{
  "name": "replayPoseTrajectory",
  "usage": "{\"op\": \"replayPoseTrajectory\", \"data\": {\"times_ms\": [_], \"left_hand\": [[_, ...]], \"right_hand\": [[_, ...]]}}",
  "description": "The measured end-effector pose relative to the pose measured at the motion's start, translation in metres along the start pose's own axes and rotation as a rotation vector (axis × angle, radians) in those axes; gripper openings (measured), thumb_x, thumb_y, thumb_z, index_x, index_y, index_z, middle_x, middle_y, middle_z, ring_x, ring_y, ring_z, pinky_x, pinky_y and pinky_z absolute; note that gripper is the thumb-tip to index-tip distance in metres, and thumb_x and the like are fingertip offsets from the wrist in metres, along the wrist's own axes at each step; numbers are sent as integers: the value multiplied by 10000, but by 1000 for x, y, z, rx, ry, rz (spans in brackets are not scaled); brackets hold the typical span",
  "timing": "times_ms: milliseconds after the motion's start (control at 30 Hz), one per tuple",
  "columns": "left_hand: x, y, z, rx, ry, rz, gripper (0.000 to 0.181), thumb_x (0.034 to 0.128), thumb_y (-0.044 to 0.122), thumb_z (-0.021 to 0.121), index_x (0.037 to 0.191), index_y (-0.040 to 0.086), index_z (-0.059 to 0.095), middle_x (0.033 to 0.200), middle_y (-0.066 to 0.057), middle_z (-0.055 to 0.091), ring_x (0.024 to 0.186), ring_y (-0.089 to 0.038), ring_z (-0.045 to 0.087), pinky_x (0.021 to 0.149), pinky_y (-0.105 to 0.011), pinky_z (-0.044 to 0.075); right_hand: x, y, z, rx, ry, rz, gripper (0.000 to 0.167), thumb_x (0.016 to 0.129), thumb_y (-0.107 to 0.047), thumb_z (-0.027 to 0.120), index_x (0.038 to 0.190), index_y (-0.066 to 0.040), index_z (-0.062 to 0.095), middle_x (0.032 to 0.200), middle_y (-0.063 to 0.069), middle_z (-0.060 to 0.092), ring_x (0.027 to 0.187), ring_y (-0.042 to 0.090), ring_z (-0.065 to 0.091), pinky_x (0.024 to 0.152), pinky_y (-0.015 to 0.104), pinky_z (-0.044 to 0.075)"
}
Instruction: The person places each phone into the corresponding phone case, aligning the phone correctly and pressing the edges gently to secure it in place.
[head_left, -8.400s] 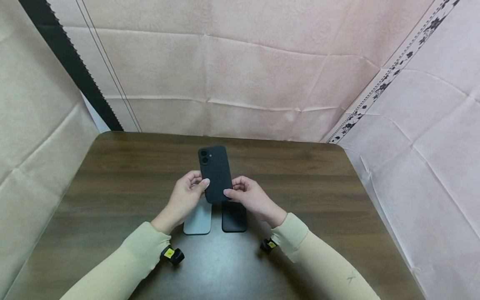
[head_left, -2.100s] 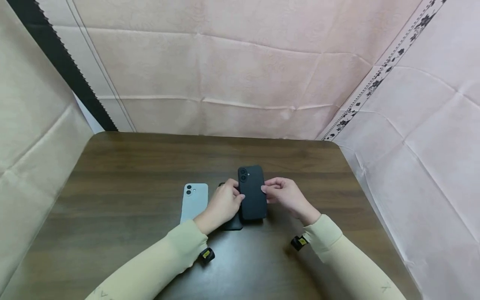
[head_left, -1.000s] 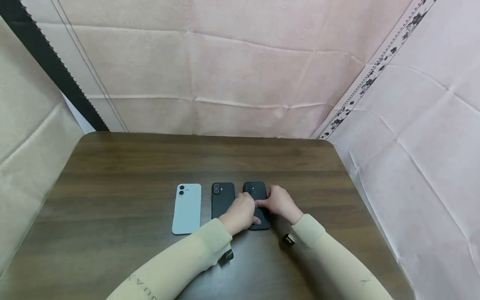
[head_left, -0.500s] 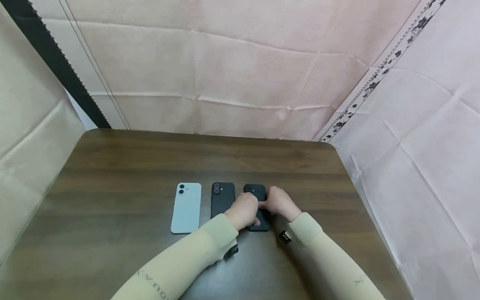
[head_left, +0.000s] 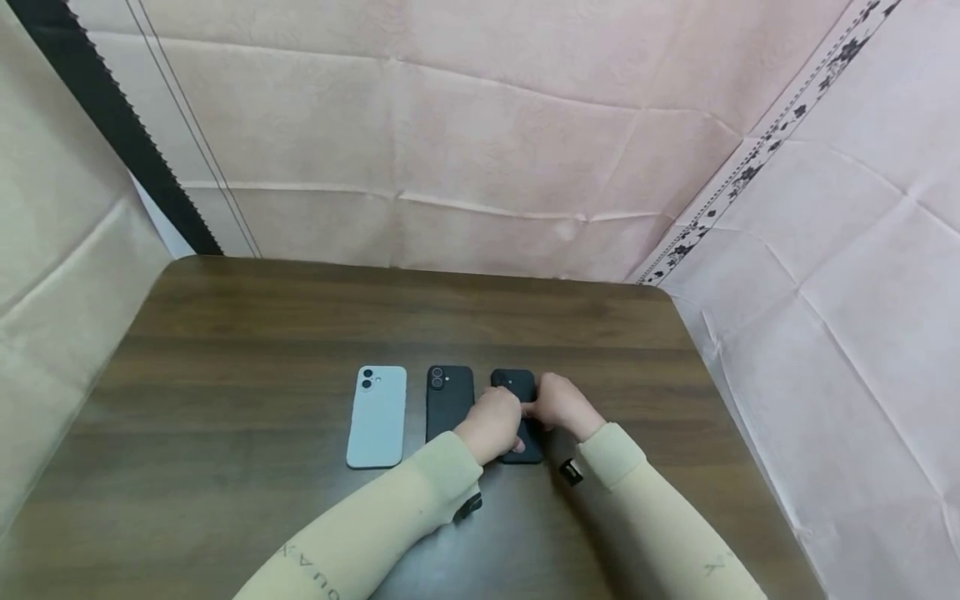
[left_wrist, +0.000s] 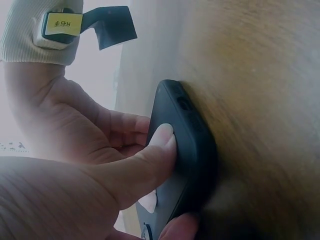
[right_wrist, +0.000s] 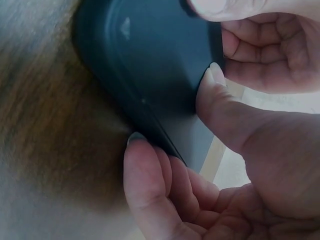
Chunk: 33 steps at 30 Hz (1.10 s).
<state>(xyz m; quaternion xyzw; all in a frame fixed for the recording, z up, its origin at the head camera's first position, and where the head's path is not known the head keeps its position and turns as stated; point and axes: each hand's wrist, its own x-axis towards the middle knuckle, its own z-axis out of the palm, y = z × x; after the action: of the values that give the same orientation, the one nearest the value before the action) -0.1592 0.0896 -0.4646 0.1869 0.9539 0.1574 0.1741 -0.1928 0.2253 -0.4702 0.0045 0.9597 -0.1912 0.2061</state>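
A light blue phone [head_left: 377,417] lies back up on the table at the left of a row of three. The black phone [head_left: 448,396] in the middle also lies back up, its lower part hidden by my left arm. Both hands are on the rightmost black phone [head_left: 514,380], which lies on the table. My left hand [head_left: 491,421] pinches it, thumb on its back, a fingertip at its edge in the left wrist view [left_wrist: 197,150]. From the right side my right hand [head_left: 562,404] grips it, thumb [right_wrist: 212,95] on the back and fingers at the edge.
The brown wooden table [head_left: 247,358] extends around the phones on all sides. Pale cloth [head_left: 480,150] hangs behind it and at both sides. A small black device [head_left: 571,472] is strapped at the right wrist.
Earlier, both hands held the black phone raised over the others; it has moved right and down onto the table. In the last second both hands stay on it with little shift.
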Motion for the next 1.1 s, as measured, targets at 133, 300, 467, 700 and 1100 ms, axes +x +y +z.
{"op": "replayPoseTrajectory", "data": {"times_ms": [133, 300, 467, 700, 1100], "left_hand": [[4, 0, -1, -8, 8, -3, 589, 733, 355, 856, 1139, -27, 664, 1153, -179, 609, 893, -227, 581, 844, -345, 530], [3, 0, 1, -9, 3, -11, 571, 733, 350, 857, 1133, -12, 674, 1168, -174, 610, 910, -231, 583, 860, -356, 525], [-3, 3, 6, -3, -6, -14, 603, 727, 367, 858, 1141, -26, 662, 1135, -177, 616, 848, -221, 591, 832, -349, 538], [-7, 8, 6, -15, 18, 2, 561, 726, 351, 862, 1084, -43, 683, 1100, -186, 632, 789, -212, 614, 789, -337, 553], [-15, -11, 2, -87, 85, 64, 666, 730, 392, 844, 1189, -39, 627, 1202, -197, 601, 982, -249, 623, 834, -351, 535]], "right_hand": [[5, -1, -3, 1, -8, -2, 364, 836, -319, 769, 827, 23, 643, 719, 115, 611, 504, 181, 614, 479, 289, 519], [4, -2, -2, -21, -22, -6, 341, 845, -289, 762, 829, 27, 636, 708, 110, 606, 501, 185, 612, 482, 288, 511], [-3, -1, 1, -38, -47, -5, 326, 856, -283, 752, 816, 20, 637, 674, 99, 594, 508, 201, 607, 486, 285, 503], [-6, 1, -1, -21, -54, 15, 311, 859, -244, 748, 865, 45, 634, 739, 124, 611, 535, 196, 624, 503, 280, 525], [-12, 12, 0, -157, 13, -19, 534, 823, -544, 701, 604, -63, 626, 533, 33, 513, 485, 181, 519, 479, 284, 417]]}}
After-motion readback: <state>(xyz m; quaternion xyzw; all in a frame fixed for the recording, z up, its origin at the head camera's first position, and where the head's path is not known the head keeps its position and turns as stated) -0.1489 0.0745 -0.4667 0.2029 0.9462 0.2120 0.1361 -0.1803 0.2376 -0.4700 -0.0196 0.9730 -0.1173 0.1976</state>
